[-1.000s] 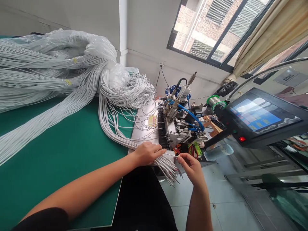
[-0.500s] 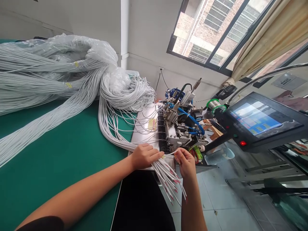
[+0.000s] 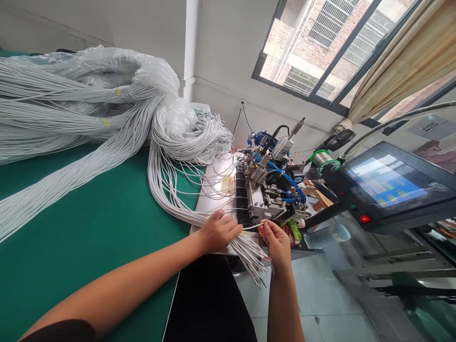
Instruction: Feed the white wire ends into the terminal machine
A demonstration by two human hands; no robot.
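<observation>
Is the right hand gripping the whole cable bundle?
No, the left hand grips the white cable bundle, while the right hand pinches a single cable beside it.

Up goes the right hand (image 3: 280,244), bringing its single wire (image 3: 253,226) farther, while the bundle's loose ends (image 3: 247,252) dip nearer!

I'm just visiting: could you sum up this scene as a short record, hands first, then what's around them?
Left hand: closed over a bundle of white cables
Right hand: pinching a single cable
Table: green, bearing a cable heap partly wrapped in clear plastic
Machine: metal, with blue tubes
Screen: lit
Button: glowing red, near the screen
</observation>
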